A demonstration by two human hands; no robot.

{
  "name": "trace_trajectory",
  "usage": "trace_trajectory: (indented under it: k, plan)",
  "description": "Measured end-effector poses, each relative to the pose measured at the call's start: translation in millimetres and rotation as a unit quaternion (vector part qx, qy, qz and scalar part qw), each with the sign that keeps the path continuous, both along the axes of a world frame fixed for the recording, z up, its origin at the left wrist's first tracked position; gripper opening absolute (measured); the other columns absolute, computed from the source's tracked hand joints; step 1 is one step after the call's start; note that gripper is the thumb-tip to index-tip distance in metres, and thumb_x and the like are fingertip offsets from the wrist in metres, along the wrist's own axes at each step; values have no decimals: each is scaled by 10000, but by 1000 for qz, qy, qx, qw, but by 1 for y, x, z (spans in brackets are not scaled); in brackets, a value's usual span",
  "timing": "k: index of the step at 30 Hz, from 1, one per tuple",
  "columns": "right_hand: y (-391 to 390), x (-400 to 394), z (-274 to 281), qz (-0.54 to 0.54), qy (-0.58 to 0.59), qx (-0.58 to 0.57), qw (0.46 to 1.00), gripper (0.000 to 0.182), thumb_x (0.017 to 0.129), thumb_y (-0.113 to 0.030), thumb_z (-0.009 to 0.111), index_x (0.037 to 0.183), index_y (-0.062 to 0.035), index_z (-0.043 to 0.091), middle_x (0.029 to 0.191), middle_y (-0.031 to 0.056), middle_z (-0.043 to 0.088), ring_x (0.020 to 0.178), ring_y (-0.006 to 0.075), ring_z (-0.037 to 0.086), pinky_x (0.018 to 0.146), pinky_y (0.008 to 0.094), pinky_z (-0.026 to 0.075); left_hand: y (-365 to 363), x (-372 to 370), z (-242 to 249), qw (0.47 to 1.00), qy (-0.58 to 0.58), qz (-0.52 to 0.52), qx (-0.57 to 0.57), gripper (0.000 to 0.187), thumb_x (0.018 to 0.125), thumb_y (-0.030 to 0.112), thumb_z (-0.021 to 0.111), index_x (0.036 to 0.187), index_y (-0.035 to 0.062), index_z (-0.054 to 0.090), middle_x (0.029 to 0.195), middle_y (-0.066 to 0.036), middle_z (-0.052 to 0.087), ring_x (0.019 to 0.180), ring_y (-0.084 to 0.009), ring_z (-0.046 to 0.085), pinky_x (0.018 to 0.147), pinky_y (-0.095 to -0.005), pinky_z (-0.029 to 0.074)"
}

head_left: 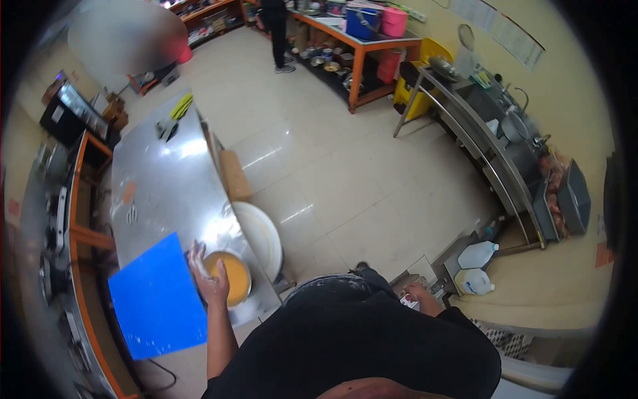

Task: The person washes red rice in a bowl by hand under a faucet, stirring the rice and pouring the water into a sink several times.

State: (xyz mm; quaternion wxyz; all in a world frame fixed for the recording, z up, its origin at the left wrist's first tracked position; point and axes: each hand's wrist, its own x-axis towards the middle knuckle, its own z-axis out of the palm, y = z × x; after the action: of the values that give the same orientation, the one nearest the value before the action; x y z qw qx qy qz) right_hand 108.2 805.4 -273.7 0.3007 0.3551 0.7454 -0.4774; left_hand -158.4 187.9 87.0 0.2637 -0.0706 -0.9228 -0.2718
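Bowl point(248, 282) of yellow mix point(236, 276) sits at 8 o'clock on the bench point(159, 193), left hand point(211, 282) spread over its edge, right hand point(419, 293) too small to tell its grip; steadying seems the step, so the next move needs care.

From our left hand point(211, 276) at the bowl point(250, 274), we have an open path up the middle of the tabletop point(169, 176). The blue board point(158, 299) covers the near left side, a utensil point(132, 214) lies beyond it, and a white tub point(277, 243) shows past the right edge.
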Motion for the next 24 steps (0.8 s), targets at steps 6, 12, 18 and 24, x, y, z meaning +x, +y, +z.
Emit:
trace_trajectory:
  k: [6,12,18,24]
  plan:
    - [100,-30,1,136,99,197,966,238,879,-267,576,923,-42,638,764,105,628,630,192,601,578,373,498,187,-135,-7,979,-14,-188,78,398,806,59,576,1193,-18,528,1353,-232,456,1251,-378,450,1042,-455,354]
    - [202,-81,-1,-358,103,-95,923,285,869,-261,640,1059,-56,586,926,86,627,674,183,606,550,321,488,288,-209,-188,937,-225,-258,68,373,836,121,603,1181,-10,545,1229,-226,556,1190,-339,511,1012,-412,377]
    - [282,-154,38,-326,64,-73,940,336,872,-281,653,1123,-74,569,977,76,628,775,186,639,607,314,486,306,-226,-289,752,-610,-192,-161,377,867,197,565,1196,14,547,1218,-210,571,1171,-331,529,988,-406,398]
    - [365,-219,38,-332,50,-31,941,398,869,-282,662,1170,-44,555,950,104,643,789,199,655,589,309,479,395,-323,-321,660,-684,-208,-230,393,899,273,527,1211,37,550,1207,-194,587,1153,-323,546,964,-400,419]
